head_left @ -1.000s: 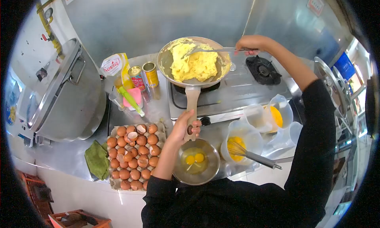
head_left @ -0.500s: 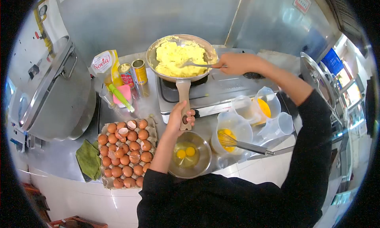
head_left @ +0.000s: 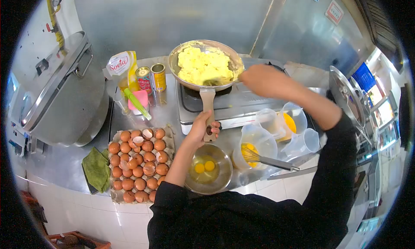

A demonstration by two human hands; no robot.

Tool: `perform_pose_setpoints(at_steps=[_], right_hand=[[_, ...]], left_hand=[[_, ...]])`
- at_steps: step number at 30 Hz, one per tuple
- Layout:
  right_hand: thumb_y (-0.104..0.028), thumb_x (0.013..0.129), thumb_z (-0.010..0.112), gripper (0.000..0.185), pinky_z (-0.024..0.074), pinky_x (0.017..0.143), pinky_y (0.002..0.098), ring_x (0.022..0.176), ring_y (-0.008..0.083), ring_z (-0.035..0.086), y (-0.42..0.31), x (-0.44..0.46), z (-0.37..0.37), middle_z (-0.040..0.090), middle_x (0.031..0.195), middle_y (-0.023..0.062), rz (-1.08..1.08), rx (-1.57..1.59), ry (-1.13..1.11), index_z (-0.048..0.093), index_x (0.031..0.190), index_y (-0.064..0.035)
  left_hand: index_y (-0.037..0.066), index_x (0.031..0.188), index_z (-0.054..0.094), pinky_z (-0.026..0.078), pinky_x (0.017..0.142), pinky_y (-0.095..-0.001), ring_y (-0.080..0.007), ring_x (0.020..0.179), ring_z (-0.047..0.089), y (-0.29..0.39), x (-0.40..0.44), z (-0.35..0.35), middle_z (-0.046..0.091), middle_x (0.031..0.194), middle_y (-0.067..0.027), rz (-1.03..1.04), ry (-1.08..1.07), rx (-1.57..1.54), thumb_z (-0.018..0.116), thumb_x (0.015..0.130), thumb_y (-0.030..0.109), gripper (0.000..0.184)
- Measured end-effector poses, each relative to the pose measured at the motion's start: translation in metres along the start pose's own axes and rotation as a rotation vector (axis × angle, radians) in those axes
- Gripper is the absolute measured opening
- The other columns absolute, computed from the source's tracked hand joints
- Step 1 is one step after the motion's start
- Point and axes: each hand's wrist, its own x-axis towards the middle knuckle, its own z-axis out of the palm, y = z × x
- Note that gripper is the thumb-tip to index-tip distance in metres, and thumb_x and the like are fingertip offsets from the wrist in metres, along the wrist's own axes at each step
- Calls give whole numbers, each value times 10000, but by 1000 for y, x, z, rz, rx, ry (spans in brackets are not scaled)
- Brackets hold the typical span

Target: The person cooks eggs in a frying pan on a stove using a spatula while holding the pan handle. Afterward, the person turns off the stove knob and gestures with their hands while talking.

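Note:
My left hand (head_left: 203,128) is wrapped round the beige handle of the frying pan (head_left: 208,103), which is over the left burner of the stove. A soft yellow mass (head_left: 203,64) fills much of the pan. With my right hand (head_left: 266,81), partly blurred, I grip a metal spoon (head_left: 216,82) whose head is in the near part of the yellow mass. Below the pan handle, a steel bowl (head_left: 222,171) holds two egg yolks in clear white.
Left of my forearm lies a carton of brown eggs and shells (head_left: 138,162), beside a green cloth (head_left: 96,169). Two cans (head_left: 158,78), a Sovia pouch (head_left: 122,65) and a large pot (head_left: 71,102) stand farther left. Plastic jugs (head_left: 263,141) and a whisk (head_left: 276,163) are at right.
The spoon has moved from the upper part of the yellow mass to its near edge, and my right hand has come lower. My left hand keeps hold of the handle. The view has shifted.

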Motion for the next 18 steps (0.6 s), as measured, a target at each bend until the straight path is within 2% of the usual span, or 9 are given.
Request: perform_pose_setpoints(at_steps=[1,3,6,8,10,13,16,18], right_hand=[[-65,734,444,202,432,663,414,753,313,561,-5,15,18,583,816,162,45,-4,49,592,869,-38],[-77,739,451,188,432,651,415,755,320,563,14,61,55,577,849,168,-4,37,213,584,859,-20],[-97,751,459,188,436,628,388,738,319,563,68,93,47,579,841,168,-114,179,202,579,869,-14],[-129,760,470,185,433,561,354,635,272,576,82,65,3,586,713,149,-61,168,261,588,849,-17],[-132,759,466,182,417,496,321,512,203,555,88,31,-38,563,599,122,43,177,122,594,820,-18],[-143,741,468,178,399,456,302,420,151,507,113,28,-46,535,548,95,201,215,-25,595,780,-24],[-167,742,462,188,369,404,276,379,139,464,133,37,-33,503,500,68,255,78,-109,584,773,-28],[-193,751,459,198,340,373,254,363,130,452,158,53,-7,472,466,43,354,296,-175,578,781,-39]], left_hand=[[171,881,262,387,427,-270,-81,446,371,0,0,0,364,595,10,7,-1,12,361,853,291,159],[172,880,262,391,430,-271,-81,448,373,-4,-2,-2,365,598,12,8,5,17,358,854,293,157],[175,879,261,397,436,-272,-82,449,375,0,0,-1,367,602,15,6,-7,32,359,855,299,159],[178,877,260,401,443,-273,-83,452,378,1,-1,-3,368,603,15,-7,-33,42,364,854,302,164],[181,873,257,401,443,-274,-83,455,381,1,-1,-4,369,605,15,-16,-38,31,370,853,307,170],[184,866,251,404,448,-274,-84,460,386,-1,-4,-4,371,609,14,-29,-41,52,376,853,313,180],[185,895,263,397,449,-250,-62,463,374,1,-11,2,355,603,36,-35,0,81,383,852,334,197],[185,912,268,393,453,-237,-51,464,368,1,-14,4,348,602,46,-46,14,96,385,852,338,201]])
